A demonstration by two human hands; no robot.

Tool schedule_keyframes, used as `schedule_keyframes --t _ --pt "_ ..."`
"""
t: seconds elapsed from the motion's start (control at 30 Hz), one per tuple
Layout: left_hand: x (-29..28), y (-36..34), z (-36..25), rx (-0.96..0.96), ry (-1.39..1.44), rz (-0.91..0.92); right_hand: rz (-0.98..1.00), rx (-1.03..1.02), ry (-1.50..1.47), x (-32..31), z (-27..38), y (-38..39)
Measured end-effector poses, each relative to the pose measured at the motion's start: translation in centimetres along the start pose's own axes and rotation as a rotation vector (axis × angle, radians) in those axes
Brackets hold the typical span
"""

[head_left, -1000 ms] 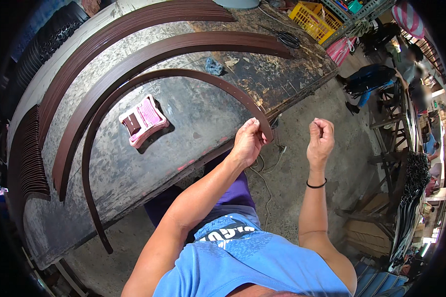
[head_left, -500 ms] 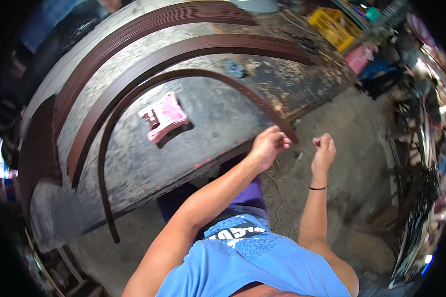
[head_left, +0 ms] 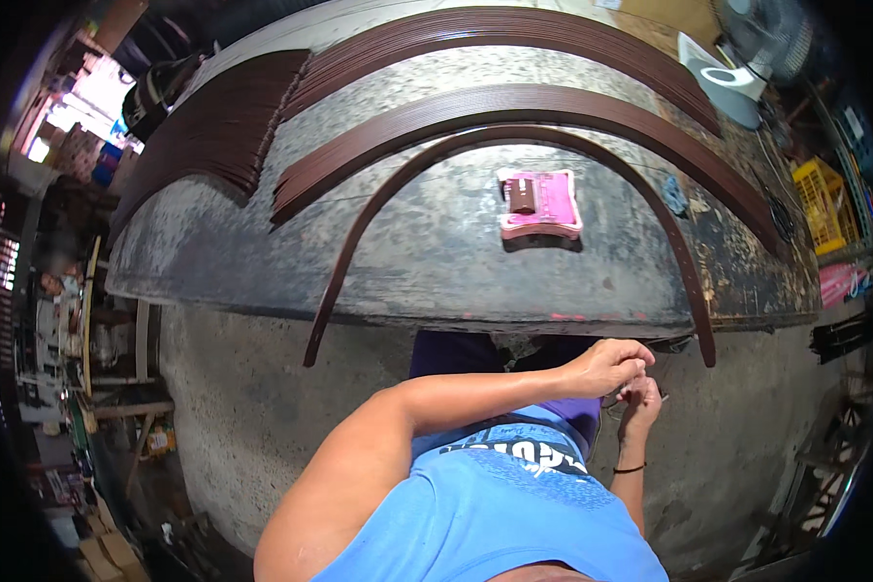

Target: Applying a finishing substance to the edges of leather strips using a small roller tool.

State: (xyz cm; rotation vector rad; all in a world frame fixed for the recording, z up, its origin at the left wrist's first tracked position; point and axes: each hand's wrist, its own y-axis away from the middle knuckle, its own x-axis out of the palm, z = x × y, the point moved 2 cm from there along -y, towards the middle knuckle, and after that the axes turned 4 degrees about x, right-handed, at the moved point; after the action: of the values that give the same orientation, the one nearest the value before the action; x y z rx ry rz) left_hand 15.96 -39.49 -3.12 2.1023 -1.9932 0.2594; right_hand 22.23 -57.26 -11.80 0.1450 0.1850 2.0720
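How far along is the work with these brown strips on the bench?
Done: many brown strips lie stacked on the workbench. In hand: left hand and right hand meet below the bench edge, pinching something too small to identify. Left: one single strip overhangs the edge.

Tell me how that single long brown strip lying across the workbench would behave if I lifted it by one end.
The single brown strip looks long, thin and narrow, so it would probably sag and whip rather than stay rigid. Both ends overhang the workbench edge unsupported yet hold their line, suggesting some springiness. Lying flat, it seems unlikely to roll.
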Motion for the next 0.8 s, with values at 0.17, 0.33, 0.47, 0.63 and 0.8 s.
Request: schedule_keyframes --t 0.17,0.33,0.47,0.63,0.8 --pt "-4.0 5.0 -3.0 0.368 -0.124 -0.364 0.179 -0.173 -0.028 7.8 8.3 -0.4" --pt "-7.5 8.1 -4.3 0.376 -0.090 -0.736 0.415 0.017 -0.466 15.6 11.5 -3.1" --pt "-11.1 9.5 -3.0 0.448 -0.246 -0.827 0.446 0.285 -0.586 19.4 10.6 -4.7" --pt "-12.5 8.2 -3.0 0.390 -0.257 -0.806 0.406 0.343 -0.589 20.2 10.6 -4.9" --pt "-13.0 6.6 -2.9 0.378 -0.368 -0.823 0.390 0.382 -0.616 19.9 10.8 -4.5"
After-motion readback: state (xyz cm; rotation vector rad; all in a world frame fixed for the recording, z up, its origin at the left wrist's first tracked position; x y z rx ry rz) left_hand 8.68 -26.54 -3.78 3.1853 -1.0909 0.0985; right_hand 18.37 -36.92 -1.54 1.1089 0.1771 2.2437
